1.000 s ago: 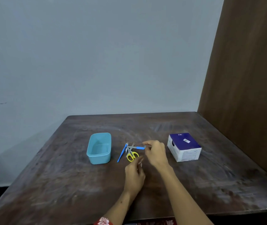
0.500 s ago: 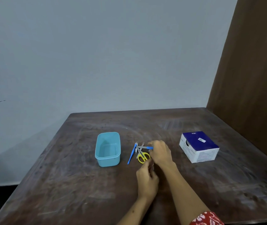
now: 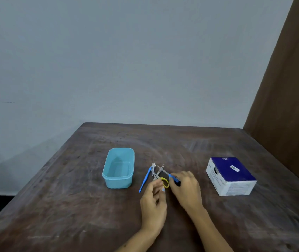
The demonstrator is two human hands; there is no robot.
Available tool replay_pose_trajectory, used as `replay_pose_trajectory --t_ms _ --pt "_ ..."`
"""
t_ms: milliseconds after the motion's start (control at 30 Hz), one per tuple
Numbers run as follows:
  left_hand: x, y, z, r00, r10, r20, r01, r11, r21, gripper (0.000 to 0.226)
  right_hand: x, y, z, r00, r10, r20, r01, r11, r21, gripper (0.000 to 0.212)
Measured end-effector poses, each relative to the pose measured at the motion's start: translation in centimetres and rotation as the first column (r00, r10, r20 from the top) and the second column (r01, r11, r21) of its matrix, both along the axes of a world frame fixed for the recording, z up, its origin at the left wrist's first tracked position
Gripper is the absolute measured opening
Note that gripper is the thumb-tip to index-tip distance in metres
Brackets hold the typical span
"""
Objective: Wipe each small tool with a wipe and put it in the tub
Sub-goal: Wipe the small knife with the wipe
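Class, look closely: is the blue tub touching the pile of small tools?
Apart. The head view shows bare table between the tub and the nearest tool, the blue stick.

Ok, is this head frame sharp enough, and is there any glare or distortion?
Head view: soft, even light, no glare, faint shadows. The tub and box read fairly clean; the left hand, right hand and small tools are smeared, so grips are uncertain. Wide-angle splay at the table edges.

worn wooden table (image 3: 72,206): tub (image 3: 118,169), tools (image 3: 156,174), box (image 3: 231,176).
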State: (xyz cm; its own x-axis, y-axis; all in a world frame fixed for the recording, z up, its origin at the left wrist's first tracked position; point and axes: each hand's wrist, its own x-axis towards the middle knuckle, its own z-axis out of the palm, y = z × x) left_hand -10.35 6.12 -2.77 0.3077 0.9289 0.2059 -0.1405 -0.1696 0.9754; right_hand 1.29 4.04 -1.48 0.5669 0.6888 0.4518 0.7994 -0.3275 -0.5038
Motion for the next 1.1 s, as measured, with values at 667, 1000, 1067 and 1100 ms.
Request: replay_pose_trajectory --t_ms 667,1000,1067,1100 --pt "4.3 3.6 1.0 1.000 0.014 -0.008 -0.013 0.995 0.102 0.029 -0.1 2.8 0.1 0.971 0.173 -0.164 -0.060 0.845 0.531 0.025" --pt "4.1 3.9 1.3 0.999 -0.030 0.016 0.029 0.998 0.049 0.029 -1.1 2.3 0.3 0.956 0.164 -0.242 0.019 0.791 0.611 0.032" --pt "4.1 3.8 1.1 0.999 -0.048 0.011 0.048 0.998 0.032 0.025 -1.4 2.0 0.5 0.935 0.177 -0.306 0.059 0.774 0.630 0.033" --pt "4.2 3.9 1.0 0.998 -0.061 0.010 0.061 0.998 0.018 0.024 -1.5 1.8 0.7 0.922 0.196 -0.335 0.069 0.767 0.638 0.034"
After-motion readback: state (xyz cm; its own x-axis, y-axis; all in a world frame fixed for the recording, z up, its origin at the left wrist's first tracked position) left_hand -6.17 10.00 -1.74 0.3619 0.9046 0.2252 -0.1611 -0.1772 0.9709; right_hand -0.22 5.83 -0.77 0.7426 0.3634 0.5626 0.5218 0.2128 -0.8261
